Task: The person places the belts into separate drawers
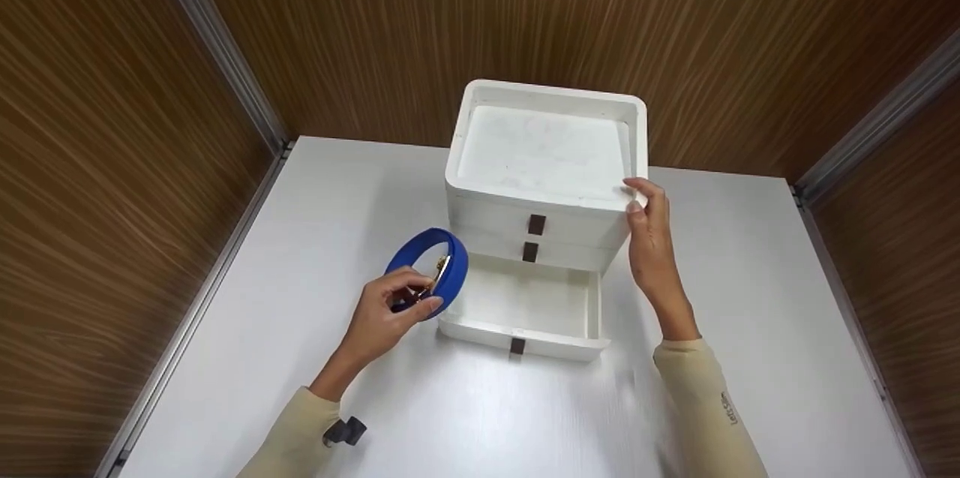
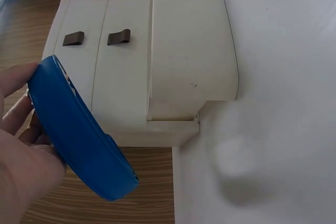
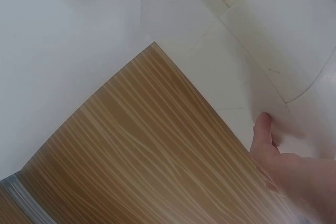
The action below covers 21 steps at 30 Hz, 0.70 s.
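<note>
A coiled blue belt (image 1: 455,275) with a gold-coloured buckle (image 1: 441,272) is in my left hand (image 1: 386,317), pinched between thumb and fingers. It is held up beside the left end of the pulled-out bottom drawer (image 1: 525,302) of a white drawer unit (image 1: 544,196). The left wrist view shows the blue belt (image 2: 79,129) from its outer side. My right hand (image 1: 652,245) grips the unit's front right top corner, fingers over the rim and thumb at the front. Part of that hand (image 3: 286,166) appears in the right wrist view.
The upper drawers with brown pull tabs (image 1: 537,224) are closed. A shallow tray top (image 1: 547,148) with a raised rim caps the unit. Beneath is a white table (image 1: 757,298), with wood-patterned panels (image 1: 390,35) behind and at both sides.
</note>
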Available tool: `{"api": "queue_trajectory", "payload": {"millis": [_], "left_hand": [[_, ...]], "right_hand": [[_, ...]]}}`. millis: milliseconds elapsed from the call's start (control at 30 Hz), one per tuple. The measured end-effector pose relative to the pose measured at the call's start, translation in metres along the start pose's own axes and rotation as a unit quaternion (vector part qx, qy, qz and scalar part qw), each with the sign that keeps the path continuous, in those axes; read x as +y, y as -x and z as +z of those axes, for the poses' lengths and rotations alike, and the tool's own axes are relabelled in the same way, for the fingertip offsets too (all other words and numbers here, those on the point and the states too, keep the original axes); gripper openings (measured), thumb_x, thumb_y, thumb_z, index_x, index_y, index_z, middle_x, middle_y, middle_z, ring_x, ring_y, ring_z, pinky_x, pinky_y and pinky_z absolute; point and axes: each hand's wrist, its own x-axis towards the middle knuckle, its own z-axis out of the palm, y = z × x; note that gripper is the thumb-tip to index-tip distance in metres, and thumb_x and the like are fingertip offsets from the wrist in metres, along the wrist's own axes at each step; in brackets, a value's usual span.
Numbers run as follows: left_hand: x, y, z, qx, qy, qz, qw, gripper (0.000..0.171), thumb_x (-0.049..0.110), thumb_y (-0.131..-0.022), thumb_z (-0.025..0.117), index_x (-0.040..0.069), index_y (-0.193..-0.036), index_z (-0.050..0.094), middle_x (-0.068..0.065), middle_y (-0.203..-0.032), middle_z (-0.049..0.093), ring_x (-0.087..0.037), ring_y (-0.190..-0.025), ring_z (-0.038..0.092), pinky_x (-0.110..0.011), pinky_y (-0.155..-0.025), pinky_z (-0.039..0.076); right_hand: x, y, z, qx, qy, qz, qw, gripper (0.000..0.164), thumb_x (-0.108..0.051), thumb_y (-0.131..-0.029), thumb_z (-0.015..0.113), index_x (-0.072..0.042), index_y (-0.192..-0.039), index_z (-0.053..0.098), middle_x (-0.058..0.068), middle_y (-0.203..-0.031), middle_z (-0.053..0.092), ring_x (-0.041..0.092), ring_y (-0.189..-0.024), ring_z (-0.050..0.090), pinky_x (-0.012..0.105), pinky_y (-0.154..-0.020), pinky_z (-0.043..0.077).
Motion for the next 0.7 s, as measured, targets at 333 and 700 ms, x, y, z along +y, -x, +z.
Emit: {"api": "queue_trajectory", "payload": {"millis": [333,700], "left_hand": [[0.003,-0.007,0.014,-0.055,-0.007,0.010,0.9984,0.019,0.011,-0.098,0.084,0.009,-0.117,0.081,-0.001,-0.107,0.073,-0.025,-0.095,0.068,-0.033,-0.083,0.060],[0.002,-0.018,0.029,-0.097,-0.019,0.018,0.9950,0.016,0.017,-0.099,0.085,0.012,-0.113,0.081,0.003,-0.107,0.073,-0.022,-0.093,0.066,-0.033,-0.079,0.059]], "right_hand": [[-0.001,0.002,0.001,-0.006,0.005,0.002,1.000,0.046,-0.029,-0.116,0.039,-0.003,-0.153,0.046,0.023,-0.158,0.037,0.036,-0.155,0.028,0.059,-0.125,0.023],[-0.006,0.000,0.004,-0.009,0.006,0.001,1.000,0.048,-0.030,-0.115,0.038,-0.003,-0.153,0.046,0.022,-0.157,0.037,0.036,-0.156,0.028,0.060,-0.126,0.022]]}}
